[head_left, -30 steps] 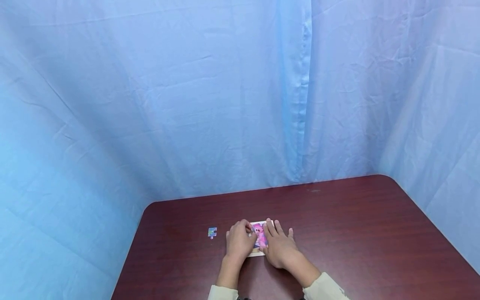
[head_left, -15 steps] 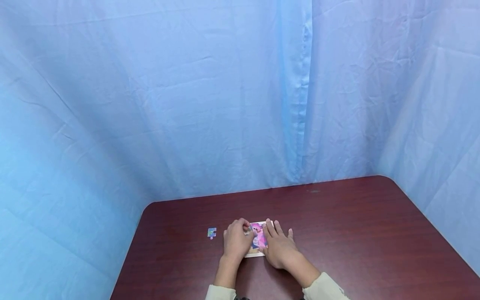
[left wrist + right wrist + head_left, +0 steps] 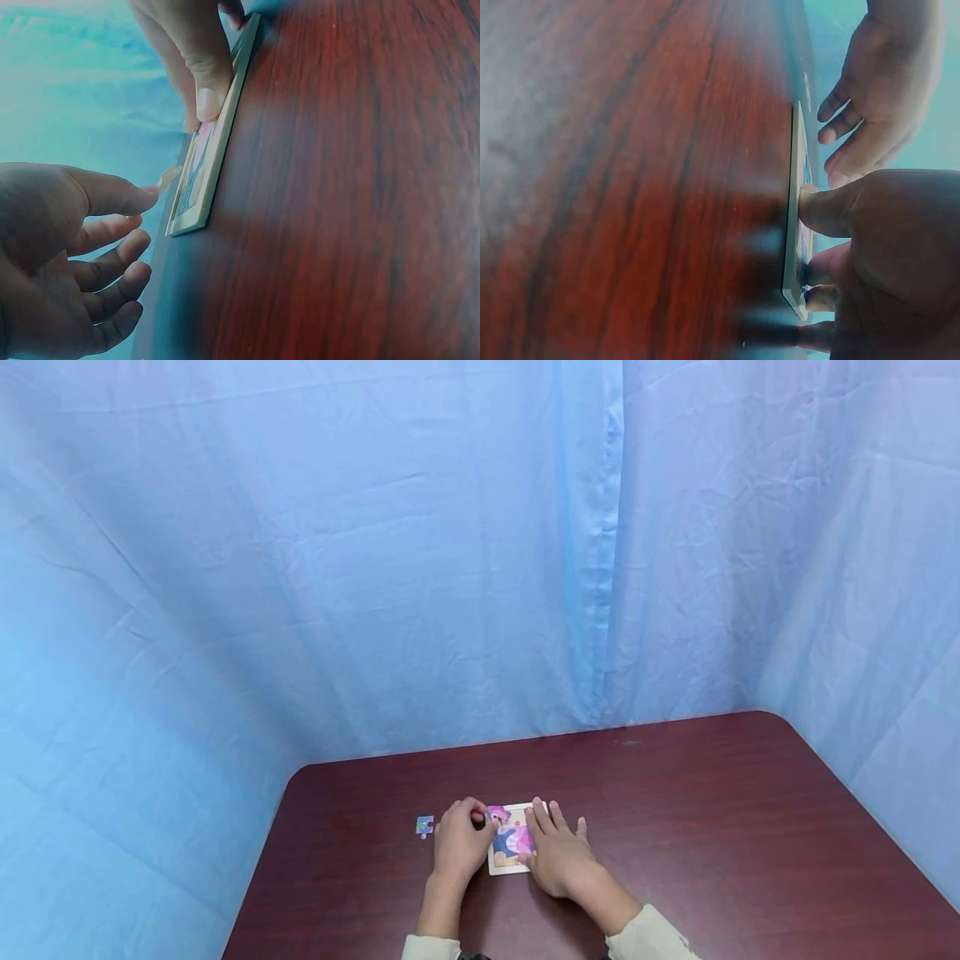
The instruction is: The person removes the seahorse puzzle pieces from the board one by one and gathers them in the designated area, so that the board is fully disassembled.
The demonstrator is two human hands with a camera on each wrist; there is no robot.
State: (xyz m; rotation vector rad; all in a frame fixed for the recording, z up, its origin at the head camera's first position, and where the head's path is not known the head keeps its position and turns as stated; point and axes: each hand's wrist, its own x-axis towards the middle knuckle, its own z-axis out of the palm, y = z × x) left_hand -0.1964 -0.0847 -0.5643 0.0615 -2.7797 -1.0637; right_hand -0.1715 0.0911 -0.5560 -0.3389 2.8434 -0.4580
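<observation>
head view: i record the left hand (image 3: pixel 459 843) at the upper left of a flat, square, pale wooden puzzle tray (image 3: pixel 510 871), with thumb and forefinger pinching a small, flat jigsaw piece with a pink animal face (image 3: pixel 497 815). the tray lies on a dark red-brown wood-grain table (image 3: pixel 690 827); part of its printed picture (image 3: pixel 516 842), in pink, blue and tan, shows between the hands. the right hand (image 3: pixel 561 860) rests palm down over the tray's right side, fingers spread. a loose blue-and-green jigsaw piece (image 3: pixel 424 825) with a rounded tab lies on the table, just left of the left hand. cream long sleeves (image 3: pixel 648 933) end short of both wrists. pale blue cloth curtains (image 3: pixel 420 577) hang behind the table and along its sides.

left wrist view: i find the pinched piece tilted beside the tray's rim, its pale edge towards me; whether the two touch, i cannot tell. the remaining left fingers are bent and spaced apart. the right thumb presses on the tray.

right wrist view: i note the right thumb on the tray's rim, the fingers reaching over the tray. the left hand's pinch cannot be made out from this side.
</observation>
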